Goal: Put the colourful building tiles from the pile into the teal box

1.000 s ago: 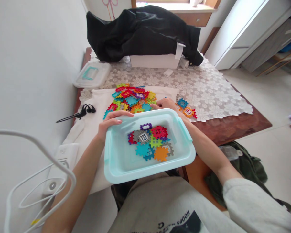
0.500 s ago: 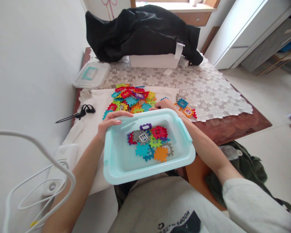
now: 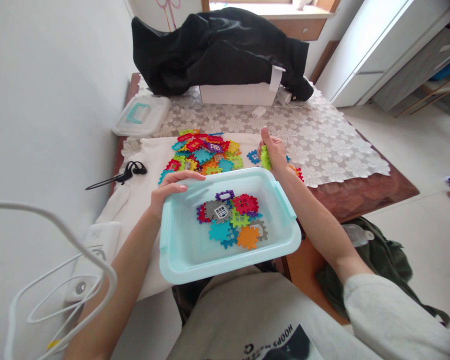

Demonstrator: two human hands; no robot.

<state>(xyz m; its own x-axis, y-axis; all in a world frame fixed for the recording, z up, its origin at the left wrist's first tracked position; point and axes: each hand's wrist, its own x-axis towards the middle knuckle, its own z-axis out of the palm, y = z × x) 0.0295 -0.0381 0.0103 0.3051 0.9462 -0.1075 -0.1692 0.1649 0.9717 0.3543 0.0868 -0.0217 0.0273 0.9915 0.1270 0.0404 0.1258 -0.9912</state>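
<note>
My left hand (image 3: 172,189) grips the far left rim of a pale turquoise plastic bin (image 3: 195,267), which tilts toward me. Inside lie several toothed plastic building pieces, among them an orange piece (image 3: 248,237), a red piece (image 3: 246,204) and a grey piece with a white window (image 3: 212,210). Beyond the bin's far right corner, my right hand (image 3: 276,152) is closed on a lime-green building piece (image 3: 265,157), thumb pointing up. A heap of mixed building pieces (image 3: 202,156) spreads on the cloth behind the bin. One blue piece (image 3: 252,156) rests just left of my right hand.
A clear lidded box (image 3: 142,116) stands at the back left. Black earphones (image 3: 125,174) lie on the white cloth near a power strip (image 3: 97,245) with looping white cable. Black fabric (image 3: 225,50) covers a white box (image 3: 236,94) at the back. A dark green bag (image 3: 375,265) sits at right.
My right hand has moved right and up from the heap's edge, a lime-green building piece now showing in it. My left hand and the bin stay almost where they were.
</note>
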